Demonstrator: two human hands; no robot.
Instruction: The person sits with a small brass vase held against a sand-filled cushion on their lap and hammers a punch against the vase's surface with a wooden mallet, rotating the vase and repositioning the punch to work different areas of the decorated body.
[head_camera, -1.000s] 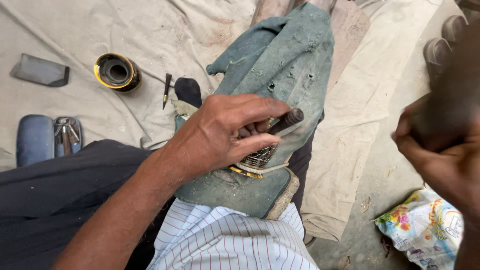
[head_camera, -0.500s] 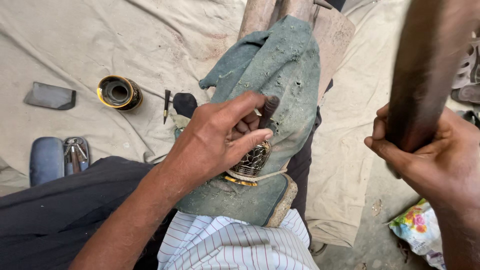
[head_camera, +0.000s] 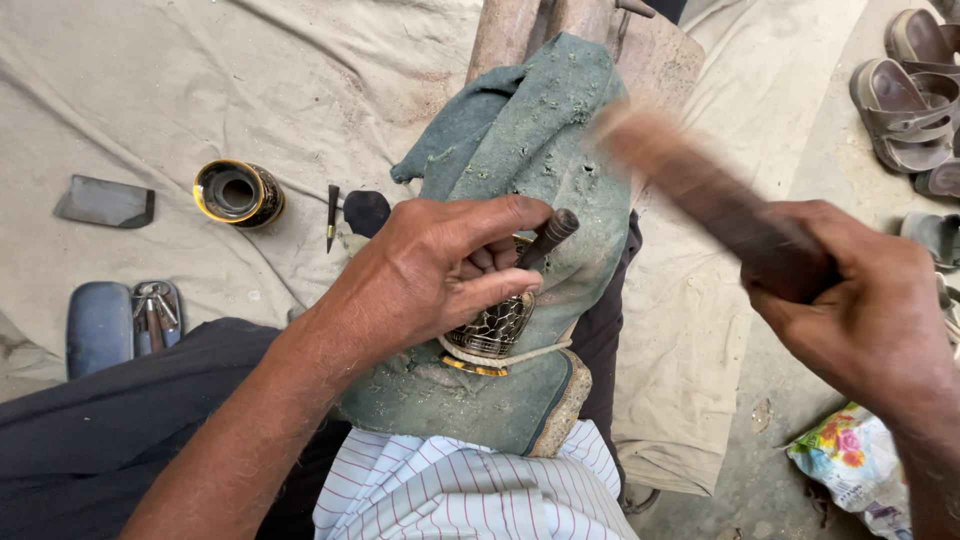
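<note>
Nearest the camera is a striped white shirt (head_camera: 470, 495), its cloth ribbed with thin dark lines, and a dark trouser leg (head_camera: 110, 430). Just above the shirt a thick pad (head_camera: 480, 400) of worn green cloth, pilled and dusty, lies over the lap, its edge showing a pale layered core.

On the pad rests a small rounded metal piece (head_camera: 497, 330), dark with a gold scale pattern and a gold rim, and a pale cord runs under it. The left hand (head_camera: 440, 275) is curled tight around a short dark punch (head_camera: 545, 238), a slim cylinder with a flat round top, held upright and tilted, its lower end hidden behind the fingers near the metal piece.

The right hand (head_camera: 865, 310) is clenched around a brown wooden stick (head_camera: 700, 195), which is blurred along its length and slants up over the pad, apart from the punch.

Farther off, a creased beige sheet (head_camera: 150, 110) covers the ground. On it lie a blue oval case (head_camera: 98, 325) beside a bunch of keys (head_camera: 155, 310), a flat grey slab (head_camera: 105, 203), a round black pot (head_camera: 238, 192) with a gold rim lying on its side, and a thin dark chisel (head_camera: 331, 215). At the far right brown sandals (head_camera: 905, 90) stand on bare concrete, and a flowered plastic bag (head_camera: 850, 470) lies lower down.
</note>
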